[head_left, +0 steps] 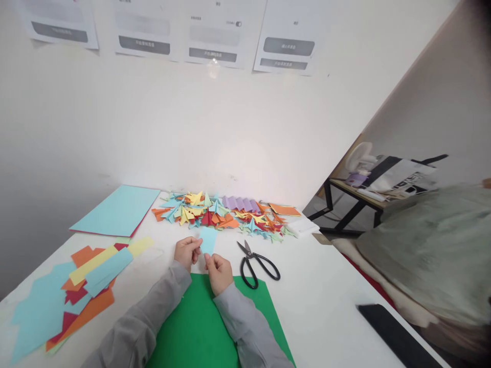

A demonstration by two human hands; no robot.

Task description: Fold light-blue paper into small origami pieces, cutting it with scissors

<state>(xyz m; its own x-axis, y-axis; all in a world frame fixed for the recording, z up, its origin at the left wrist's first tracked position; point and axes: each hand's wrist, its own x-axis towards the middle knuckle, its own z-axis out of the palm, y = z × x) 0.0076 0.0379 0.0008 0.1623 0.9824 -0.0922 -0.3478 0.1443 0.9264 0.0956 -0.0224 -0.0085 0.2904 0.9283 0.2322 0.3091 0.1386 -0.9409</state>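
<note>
Between my two hands is a small light-blue piece of paper (208, 240), raised at a tilt above the white table. My left hand (187, 253) pinches its left edge between thumb and fingers. At its lower edge, my right hand (219, 273) pinches the paper too. A large green sheet (199, 327) lies flat beneath my forearms. To the right of my right hand rest black-handled scissors (253, 263), blades parted and pointing away from me. Behind the paper spreads a heap of folded paper shapes (209, 214) in several colours.
Loose coloured paper scraps (76, 296) lie at the left, in front of a stack of blue sheets (118, 209). A purple pleated paper (241, 204) and a white packet (303, 226) sit along the wall. A black flat object (395, 332) lies at the right edge, near a seated person (433, 250).
</note>
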